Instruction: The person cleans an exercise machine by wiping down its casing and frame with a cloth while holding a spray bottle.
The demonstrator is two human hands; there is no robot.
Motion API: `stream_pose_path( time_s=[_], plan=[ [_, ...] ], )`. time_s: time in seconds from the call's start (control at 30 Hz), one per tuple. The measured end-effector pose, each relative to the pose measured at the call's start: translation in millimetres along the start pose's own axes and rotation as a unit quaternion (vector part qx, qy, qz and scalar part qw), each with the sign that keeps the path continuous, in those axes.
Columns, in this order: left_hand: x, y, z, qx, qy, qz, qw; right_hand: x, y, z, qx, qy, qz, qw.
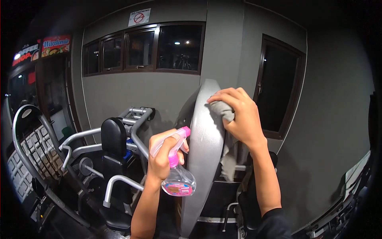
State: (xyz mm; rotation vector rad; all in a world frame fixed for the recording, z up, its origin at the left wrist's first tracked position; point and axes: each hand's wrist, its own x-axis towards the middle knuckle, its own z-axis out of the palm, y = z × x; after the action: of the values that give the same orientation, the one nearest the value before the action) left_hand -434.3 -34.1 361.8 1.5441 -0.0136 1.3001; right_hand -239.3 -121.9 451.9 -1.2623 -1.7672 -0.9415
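In my left hand (pixel 161 157) is a clear spray bottle (pixel 179 184) with a pink trigger head and a colourful label. Its nozzle points up and right, close to the curved silver panel (pixel 205 147) of a gym machine. My right hand (pixel 238 113) grips a bunched grey cloth (pixel 223 110) against the upper right edge of that panel. Part of the cloth hangs down behind the panel, below my right wrist. Glossy, wet-looking streaks show on the silver surface.
Left stands a gym machine with a black padded backrest (pixel 114 137) and silver bars. A taller silver frame (pixel 28 115) is at the far left. Behind are a grey wall, a window row (pixel 141 49) and a no-smoking sign (pixel 139 17). Another black-padded machine is partly hidden behind my right arm.
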Motion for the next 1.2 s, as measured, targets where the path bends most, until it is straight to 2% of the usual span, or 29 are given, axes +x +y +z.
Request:
stream_pose_path(
  time_s=[0.03, 0.13, 0.27, 0.3, 0.4, 0.43, 0.53, 0.6, 0.63, 0.73, 0.9, 0.97, 1.0, 1.03, 1.1, 1.17, 1.2],
  plan=[
    [-2, -1, -2, -0.010, -0.001, -0.002, 1.000, 5, -5, -2, -0.013, -0.029, -0.007, 0.999],
    [-10, -2, -10, -0.029, -0.012, -0.002, 0.999, -5, -34, -20, 0.026, -0.212, -0.096, 0.972],
    [-14, -6, -19, -0.029, -0.017, -0.009, 0.999, -7, -15, -26, -0.002, -0.197, -0.109, 0.974],
    [-14, -7, -21, -0.026, -0.021, -0.008, 0.999, 1, -7, -25, -0.008, -0.150, -0.105, 0.983],
    [-14, -13, -23, -0.029, -0.029, -0.003, 0.999, 35, 18, -10, -0.026, -0.142, -0.008, 0.989],
    [-14, -14, -23, -0.032, -0.034, 0.002, 0.999, 39, 22, -4, -0.027, -0.142, -0.007, 0.989],
    [-14, -16, -23, -0.044, -0.039, -0.007, 0.998, 49, 13, 2, 0.036, -0.178, -0.106, 0.978],
    [-14, -17, -25, -0.051, -0.043, -0.009, 0.998, 38, -17, -7, 0.064, -0.253, -0.131, 0.956],
    [-14, -18, -25, -0.060, -0.045, -0.014, 0.997, 31, -23, -9, 0.033, -0.255, -0.159, 0.953],
    [-12, -23, -27, -0.071, -0.053, -0.016, 0.996, 36, -6, -9, 0.049, -0.228, -0.146, 0.962],
    [-10, -31, -24, -0.080, -0.063, -0.015, 0.995, 50, 22, 8, -0.005, -0.158, -0.047, 0.986],
    [-13, -32, -23, -0.090, -0.066, -0.018, 0.994, 40, 12, 0, 0.000, -0.146, -0.077, 0.986],
    [-14, -32, -22, -0.101, -0.068, -0.019, 0.992, 30, 7, -8, 0.016, -0.165, -0.112, 0.980],
    [-15, -29, -21, -0.048, -0.057, -0.037, 0.997, 16, 3, -14, 0.038, -0.173, -0.132, 0.975],
    [-17, -33, -22, -0.067, -0.056, -0.021, 0.996, -9, 5, -17, 0.062, -0.180, -0.154, 0.969],
    [-22, -33, -23, -0.084, -0.045, -0.019, 0.995, -22, 18, -16, 0.099, -0.107, -0.153, 0.977],
    [-23, -36, -23, -0.082, -0.041, -0.019, 0.996, -18, 22, -19, 0.072, -0.095, -0.128, 0.985]
  ],
)
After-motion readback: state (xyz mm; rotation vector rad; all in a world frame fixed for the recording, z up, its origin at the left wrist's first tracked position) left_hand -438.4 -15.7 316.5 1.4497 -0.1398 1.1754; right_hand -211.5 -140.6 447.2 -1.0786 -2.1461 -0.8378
